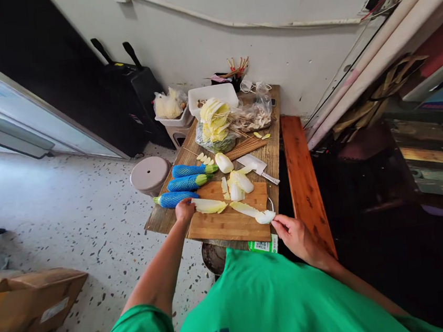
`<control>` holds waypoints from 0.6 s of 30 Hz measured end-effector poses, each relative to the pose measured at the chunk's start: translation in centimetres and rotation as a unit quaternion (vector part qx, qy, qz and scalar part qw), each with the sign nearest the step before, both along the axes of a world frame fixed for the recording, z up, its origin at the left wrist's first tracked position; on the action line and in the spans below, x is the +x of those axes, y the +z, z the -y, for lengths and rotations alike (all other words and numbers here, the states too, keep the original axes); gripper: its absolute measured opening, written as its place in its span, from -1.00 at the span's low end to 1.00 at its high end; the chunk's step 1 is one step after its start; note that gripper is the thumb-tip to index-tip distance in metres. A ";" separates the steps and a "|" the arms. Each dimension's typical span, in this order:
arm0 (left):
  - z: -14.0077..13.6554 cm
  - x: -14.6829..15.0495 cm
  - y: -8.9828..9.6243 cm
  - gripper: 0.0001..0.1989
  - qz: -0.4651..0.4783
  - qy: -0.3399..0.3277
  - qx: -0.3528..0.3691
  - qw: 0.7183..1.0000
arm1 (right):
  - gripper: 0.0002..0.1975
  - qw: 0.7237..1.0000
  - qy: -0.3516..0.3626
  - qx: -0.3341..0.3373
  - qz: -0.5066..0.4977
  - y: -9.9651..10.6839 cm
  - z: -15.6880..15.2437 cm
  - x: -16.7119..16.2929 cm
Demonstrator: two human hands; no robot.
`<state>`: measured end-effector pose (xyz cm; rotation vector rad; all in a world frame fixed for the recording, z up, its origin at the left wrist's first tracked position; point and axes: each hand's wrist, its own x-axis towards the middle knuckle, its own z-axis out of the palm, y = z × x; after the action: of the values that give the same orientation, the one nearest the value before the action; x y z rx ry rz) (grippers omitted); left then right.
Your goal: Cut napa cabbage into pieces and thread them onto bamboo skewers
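My left hand (185, 210) is closed on the white end of a napa cabbage leaf strip (209, 205), over the left side of the wooden cutting board (228, 227). At the board's right edge, my right hand (292, 232) pinches the white end of another cabbage leaf (265, 216), whose yellow part points left toward the first. Cut cabbage pieces (239, 185) lie on the back of the board. Behind them sit a cabbage heart (224, 163) and a cleaver (253, 162) with its handle pointing right.
Several zucchini-like vegetables in blue foam nets (186, 183) lie left of the board. Farther back are wooden skewers (247, 146), a bag of cabbage leaves (216, 121), a white tub (214, 94) and a bag of mushrooms (256, 115). A stool (150, 174) and bench (303, 173) flank the table.
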<state>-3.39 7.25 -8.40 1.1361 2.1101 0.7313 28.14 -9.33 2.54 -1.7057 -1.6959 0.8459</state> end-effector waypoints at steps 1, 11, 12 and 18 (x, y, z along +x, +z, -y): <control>-0.1 0.3 0.3 -0.79 -0.028 -0.023 -0.003 0.999 | -0.69 1.000 -0.009 -0.002 0.002 0.0 0.0 0.5; 3.0 11.1 -1.6 -0.82 -0.190 -0.425 0.003 0.885 | -0.67 0.998 -0.059 0.004 0.034 -1.5 -1.5 5.0; 3.7 12.5 -2.2 -0.82 -0.190 -0.461 0.001 0.867 | -0.68 0.998 -0.060 0.009 0.034 -1.6 -1.7 5.5; 5.3 17.1 -3.6 -0.72 -0.221 -0.566 0.019 0.794 | -0.69 0.997 -0.061 0.004 0.042 -1.8 -2.4 7.6</control>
<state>13.73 1.93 -12.04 2.3840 1.2595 -0.1009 35.75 -6.92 0.70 -1.8431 -1.6266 0.7204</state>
